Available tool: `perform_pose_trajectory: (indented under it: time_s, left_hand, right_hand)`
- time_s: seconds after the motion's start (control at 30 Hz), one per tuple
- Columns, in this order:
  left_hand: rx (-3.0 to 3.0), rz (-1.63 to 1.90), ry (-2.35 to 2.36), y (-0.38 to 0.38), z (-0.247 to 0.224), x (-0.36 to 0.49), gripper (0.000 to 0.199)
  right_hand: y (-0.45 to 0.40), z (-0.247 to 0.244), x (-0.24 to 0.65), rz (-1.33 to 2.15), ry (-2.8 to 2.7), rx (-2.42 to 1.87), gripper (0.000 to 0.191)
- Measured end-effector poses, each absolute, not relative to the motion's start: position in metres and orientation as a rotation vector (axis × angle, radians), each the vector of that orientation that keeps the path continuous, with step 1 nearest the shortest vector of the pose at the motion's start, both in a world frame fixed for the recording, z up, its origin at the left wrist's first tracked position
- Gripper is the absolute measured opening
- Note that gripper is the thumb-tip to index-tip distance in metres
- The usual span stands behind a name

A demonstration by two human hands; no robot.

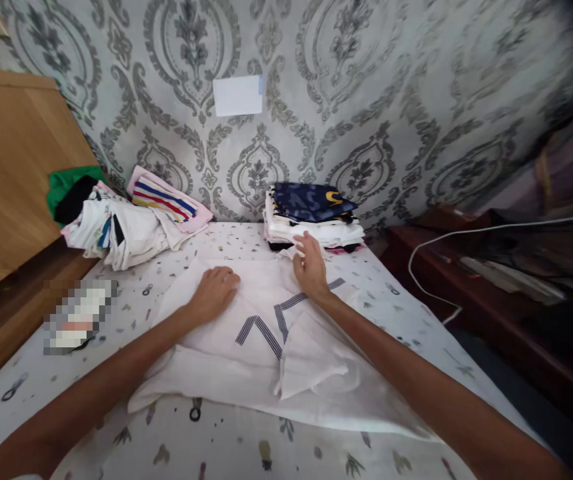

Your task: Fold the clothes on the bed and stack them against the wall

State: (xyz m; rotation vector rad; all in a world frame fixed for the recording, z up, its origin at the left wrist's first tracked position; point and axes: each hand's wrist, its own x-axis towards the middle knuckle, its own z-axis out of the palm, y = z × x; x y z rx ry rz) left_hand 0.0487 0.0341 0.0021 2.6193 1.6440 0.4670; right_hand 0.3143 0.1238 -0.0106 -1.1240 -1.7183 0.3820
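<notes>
A white shirt (316, 393) with dark striped bands lies spread on the bed, one part folded over on its right side. My left hand (215, 291) rests palm down on the shirt's left part, fingers lying on the cloth. Over the shirt's far right part is my right hand (311, 268), its fingers loosely bent and apart. Some white cloth sits bunched beside those fingers; no grip on it shows. Just beyond my right hand stands a stack of folded clothes (311, 230), topped by a dark blue patterned garment (309, 202).
At the back left, a heap of folded clothes (136, 237) lies by a wooden panel (16, 180). A pixelated object (81, 317) is on the bed's left side. A white cable (431, 243) crosses a dark reddish piece of furniture on the right. Patterned wallpaper (266, 160) closes the back.
</notes>
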Motion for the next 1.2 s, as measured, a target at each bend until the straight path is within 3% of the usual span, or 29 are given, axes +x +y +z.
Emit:
perform_pose_trajectory:
  time_s: [0.2,0.37,0.53,0.73,0.93,1.1,1.2]
  left_hand:
    - [2.681,0.444,1.424,-0.029,0.008,0.045,0.024]
    - [2.726,0.134,1.616,-0.067,0.02,0.019,0.014]
    - [2.672,0.148,1.661,-0.089,0.021,-0.008,0.01]
    - [2.197,0.59,1.929,-0.006,0.027,-0.041,0.028]
    - [1.743,0.299,2.192,0.111,0.034,-0.035,0.044]
    - [1.782,0.289,2.117,0.106,0.028,-0.041,0.028]
    - [1.712,0.481,1.953,0.077,0.021,-0.058,0.026]
  right_hand:
    - [0.099,-0.019,0.27,0.344,-2.545,-0.83,0.028]
    - [0.112,-0.012,0.243,0.243,-2.694,-1.095,0.038]
    - [0.125,-0.01,0.231,0.099,-2.679,-1.296,0.044]
    - [0.123,-0.016,0.225,0.004,-2.655,-1.342,0.045]
    - [0.124,-0.011,0.22,0.046,-2.598,-1.4,0.04]
    - [0.128,-0.009,0.217,0.071,-2.567,-1.443,0.037]
    - [0.126,-0.009,0.214,0.054,-2.56,-1.458,0.038]
